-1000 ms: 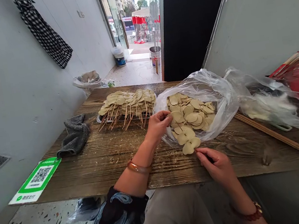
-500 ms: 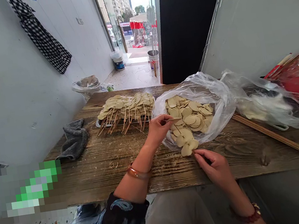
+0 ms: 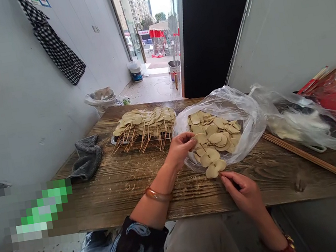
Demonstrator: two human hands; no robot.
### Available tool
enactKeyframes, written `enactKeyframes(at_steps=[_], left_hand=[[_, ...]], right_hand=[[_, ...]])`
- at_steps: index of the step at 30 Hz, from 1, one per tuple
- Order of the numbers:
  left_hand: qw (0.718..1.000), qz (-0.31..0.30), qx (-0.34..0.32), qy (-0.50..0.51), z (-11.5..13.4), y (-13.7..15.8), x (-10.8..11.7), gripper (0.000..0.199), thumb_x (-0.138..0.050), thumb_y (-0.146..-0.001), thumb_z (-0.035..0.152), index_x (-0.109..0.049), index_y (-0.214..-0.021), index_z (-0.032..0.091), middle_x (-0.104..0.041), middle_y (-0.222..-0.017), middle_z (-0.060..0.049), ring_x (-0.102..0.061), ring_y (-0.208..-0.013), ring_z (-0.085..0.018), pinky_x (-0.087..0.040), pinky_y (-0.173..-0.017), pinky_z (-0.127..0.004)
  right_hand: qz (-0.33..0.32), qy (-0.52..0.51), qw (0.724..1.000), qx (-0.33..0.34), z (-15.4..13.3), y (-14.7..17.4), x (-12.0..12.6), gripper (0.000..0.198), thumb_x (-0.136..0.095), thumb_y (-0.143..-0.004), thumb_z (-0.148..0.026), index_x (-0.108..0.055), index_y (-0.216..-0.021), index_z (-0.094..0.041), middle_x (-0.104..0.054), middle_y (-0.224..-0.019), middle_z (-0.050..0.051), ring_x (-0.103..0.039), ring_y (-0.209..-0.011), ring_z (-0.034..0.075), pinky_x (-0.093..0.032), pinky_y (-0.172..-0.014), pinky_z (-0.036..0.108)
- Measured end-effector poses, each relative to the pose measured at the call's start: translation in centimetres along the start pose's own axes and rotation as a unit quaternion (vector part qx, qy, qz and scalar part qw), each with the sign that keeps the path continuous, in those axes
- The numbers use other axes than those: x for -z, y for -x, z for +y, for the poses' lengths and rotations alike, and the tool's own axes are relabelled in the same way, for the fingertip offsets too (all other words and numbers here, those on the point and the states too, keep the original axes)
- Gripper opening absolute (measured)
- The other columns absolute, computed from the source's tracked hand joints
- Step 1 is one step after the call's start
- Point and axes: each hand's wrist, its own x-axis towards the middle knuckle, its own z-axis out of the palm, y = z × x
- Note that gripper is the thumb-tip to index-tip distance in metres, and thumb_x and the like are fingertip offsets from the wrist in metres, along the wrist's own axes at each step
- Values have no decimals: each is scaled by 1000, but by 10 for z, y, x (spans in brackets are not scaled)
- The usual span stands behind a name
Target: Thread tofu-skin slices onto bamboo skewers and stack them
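My left hand (image 3: 182, 149) pinches one thin, pale yellow round slice (image 3: 200, 138), which looks like potato, at the upper end of a skewer. Lower down, several similar slices (image 3: 212, 157) are threaded on that skewer. My right hand (image 3: 243, 190) grips the skewer's lower end between thumb and fingertips; most of the stick is hidden by the slices. Behind them lies an open clear plastic bag (image 3: 253, 119) with a heap of loose slices (image 3: 218, 138). To the left, loaded skewers (image 3: 145, 123) are piled on a metal tray (image 3: 113, 139), bare stick ends toward me.
A grey cloth (image 3: 86, 159) lies at the left of the wooden table (image 3: 128, 195). On the right are a bundle of long bare sticks (image 3: 318, 160) and another plastic bag (image 3: 300, 123). Beyond the table, buckets (image 3: 135, 72) stand near an open doorway.
The slice in my left hand has turned from nearly edge-on to showing more of its face, close to the skewer's upper end. My right hand keeps its hold; the view has shifted slightly.
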Motion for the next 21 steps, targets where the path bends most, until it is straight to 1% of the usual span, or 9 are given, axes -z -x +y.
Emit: enactKeyframes(at_steps=[3, 6, 15, 18, 21], left_hand=[[999, 5, 33, 41, 0, 0, 1, 31, -79, -53, 29, -66, -76, 12, -55, -58, 2, -41, -48, -4, -30, -44, -17], [997, 14, 50, 61, 1, 1, 1, 31, -79, -52, 29, -66, -74, 12, -56, -58, 2, -43, -49, -4, -31, -45, -17], [992, 9, 72, 106, -3, 0, 2, 33, -81, -50, 29, -63, -72, 12, -56, -58, 2, -46, -49, -5, -34, -45, -19], [991, -1, 79, 108, -6, 1, 0, 32, -80, -50, 29, -63, -72, 12, -56, -58, 2, -47, -49, -5, -34, -45, -19], [992, -2, 78, 96, -7, 2, -2, 31, -80, -51, 29, -64, -72, 12, -55, -57, 2, -46, -48, -5, -33, -45, -18]], right_hand=[[0, -3, 1000, 7, 1, 0, 0, 22, -52, -87, -30, -72, -90, -20, -74, -87, 7, -69, -77, 20, -55, -72, 31], [-3, 0, 1000, 12, 1, 0, -1, 22, -52, -87, -29, -72, -91, -20, -73, -88, 7, -69, -77, 20, -55, -71, 31], [5, 6, 1000, 23, 3, 2, -1, 22, -53, -86, -31, -72, -92, -21, -74, -86, 7, -69, -78, 22, -55, -75, 34], [6, 3, 1000, 20, 1, 1, -1, 23, -52, -86, -30, -72, -92, -21, -74, -87, 7, -69, -79, 21, -55, -72, 32], [-1, -1, 1000, 9, 0, 1, -1, 24, -51, -87, -31, -72, -92, -20, -73, -86, 7, -68, -75, 20, -55, -68, 30]])
